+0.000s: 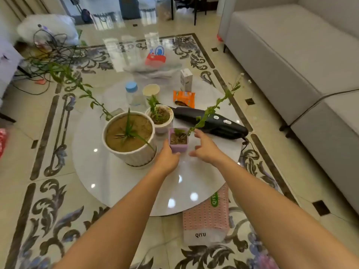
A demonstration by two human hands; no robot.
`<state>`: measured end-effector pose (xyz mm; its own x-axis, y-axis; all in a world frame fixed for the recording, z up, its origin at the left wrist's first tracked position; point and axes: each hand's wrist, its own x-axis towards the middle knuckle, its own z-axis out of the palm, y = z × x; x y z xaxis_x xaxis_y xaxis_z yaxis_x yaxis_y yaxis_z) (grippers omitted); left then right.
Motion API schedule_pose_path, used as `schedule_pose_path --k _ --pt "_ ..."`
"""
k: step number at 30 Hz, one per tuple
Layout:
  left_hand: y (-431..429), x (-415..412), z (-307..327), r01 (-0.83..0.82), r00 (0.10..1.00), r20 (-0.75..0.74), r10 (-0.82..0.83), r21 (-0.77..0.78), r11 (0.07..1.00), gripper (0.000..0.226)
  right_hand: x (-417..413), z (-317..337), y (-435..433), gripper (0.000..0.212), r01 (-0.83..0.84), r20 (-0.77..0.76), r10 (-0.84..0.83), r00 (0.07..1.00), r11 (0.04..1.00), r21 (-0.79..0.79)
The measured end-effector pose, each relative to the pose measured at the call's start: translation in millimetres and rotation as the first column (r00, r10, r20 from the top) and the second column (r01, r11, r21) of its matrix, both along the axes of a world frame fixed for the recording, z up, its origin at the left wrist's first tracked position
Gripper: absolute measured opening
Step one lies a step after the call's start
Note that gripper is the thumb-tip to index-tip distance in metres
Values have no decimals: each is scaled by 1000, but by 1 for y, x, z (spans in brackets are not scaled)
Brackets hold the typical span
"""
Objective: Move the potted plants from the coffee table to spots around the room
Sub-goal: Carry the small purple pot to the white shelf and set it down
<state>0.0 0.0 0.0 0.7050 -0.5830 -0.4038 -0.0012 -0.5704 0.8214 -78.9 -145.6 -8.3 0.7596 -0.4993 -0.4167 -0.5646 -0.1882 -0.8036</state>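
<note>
Three potted plants stand on the round white coffee table (120,183). A small square pink pot (178,141) with one long leaning stem is nearest me. My left hand (168,158) touches its left side, fingers curled against the pot. My right hand (204,147) hovers just to the pot's right, fingers spread, holding nothing. A large white ribbed pot (134,158) with sandy soil and a tall stem sits at the left. Behind the pink pot is a medium white pot (162,125) with a short green plant.
On the table's far side lie a black handheld device (209,121), a water bottle (133,96), a paper cup (151,90), an orange snack packet (183,98) and a small carton (186,78). A grey sofa (291,55) runs along the right. Tangled cables (50,49) lie far left. A pink tissue pack (206,216) sits under the table edge.
</note>
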Motion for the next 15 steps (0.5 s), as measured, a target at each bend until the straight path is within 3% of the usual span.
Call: schedule_pose_path --k 3,7,15 --pt "-5 7 -10 -3 1000 -13 2 -65 998 82 12 -13 0 92 -52 67 51 996 999 10" --pt "-7 9 -9 -23 999 -33 20 -98 995 72 19 -19 3 76 50 117 -55 992 998 43" --pt "-3 -28 61 0 1000 1 0 -113 994 62 -20 67 4 70 53 73 -53 996 999 8"
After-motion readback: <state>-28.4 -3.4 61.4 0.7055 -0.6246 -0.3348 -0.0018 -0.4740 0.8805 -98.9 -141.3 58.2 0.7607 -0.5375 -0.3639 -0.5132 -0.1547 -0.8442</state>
